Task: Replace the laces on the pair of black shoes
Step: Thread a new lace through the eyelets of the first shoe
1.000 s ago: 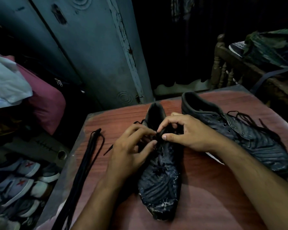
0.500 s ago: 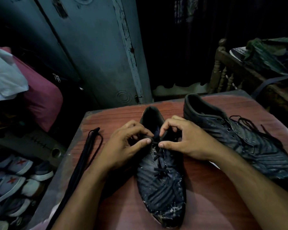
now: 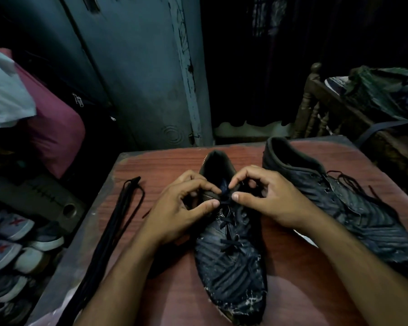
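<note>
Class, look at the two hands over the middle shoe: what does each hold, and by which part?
Both the left hand and right hand pinch the lace of the middle shoe at its topmost eyelets, thumb against forefinger.

Dim room, light weak. Reddish wood-grain bench (image 3: 292, 290) in foreground. Behind it, blue-grey metal door (image 3: 137, 74) with chipped paint strip. Dark curtain (image 3: 257, 67) to right of door. Carved wooden chair (image 3: 313, 107) at right, piled with cloth (image 3: 382, 90). Pink bag (image 3: 54, 128) at left; sneakers (image 3: 12, 250) heaped on floor below.
</note>
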Action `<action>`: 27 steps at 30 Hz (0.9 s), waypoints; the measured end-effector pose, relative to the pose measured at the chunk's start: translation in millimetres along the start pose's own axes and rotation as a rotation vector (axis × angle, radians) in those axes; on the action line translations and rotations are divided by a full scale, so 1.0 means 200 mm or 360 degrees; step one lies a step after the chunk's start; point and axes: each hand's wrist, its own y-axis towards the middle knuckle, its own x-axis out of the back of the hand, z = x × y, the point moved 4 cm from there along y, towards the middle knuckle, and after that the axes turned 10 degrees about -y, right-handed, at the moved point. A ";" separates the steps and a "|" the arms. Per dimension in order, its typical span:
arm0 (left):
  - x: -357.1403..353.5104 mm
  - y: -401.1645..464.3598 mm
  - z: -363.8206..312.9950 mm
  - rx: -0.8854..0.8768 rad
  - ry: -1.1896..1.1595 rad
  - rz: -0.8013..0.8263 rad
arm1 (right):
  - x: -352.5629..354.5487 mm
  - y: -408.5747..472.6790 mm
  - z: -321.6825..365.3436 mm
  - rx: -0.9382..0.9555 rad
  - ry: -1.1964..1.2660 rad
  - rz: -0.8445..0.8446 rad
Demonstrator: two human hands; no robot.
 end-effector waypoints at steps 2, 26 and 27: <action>0.00 -0.01 0.02 0.0003 -0.0072 -0.0050 | 0.02 -0.01 0.00 -0.0085 0.0171 -0.0126; 0.08 0.00 0.12 0.0284 0.0019 -0.0404 | 0.30 0.23 0.61 0.0006 0.1108 -0.0517; 0.08 0.00 0.10 0.0314 -0.0070 -0.0425 | 0.29 0.23 0.61 0.0000 0.1102 -0.0523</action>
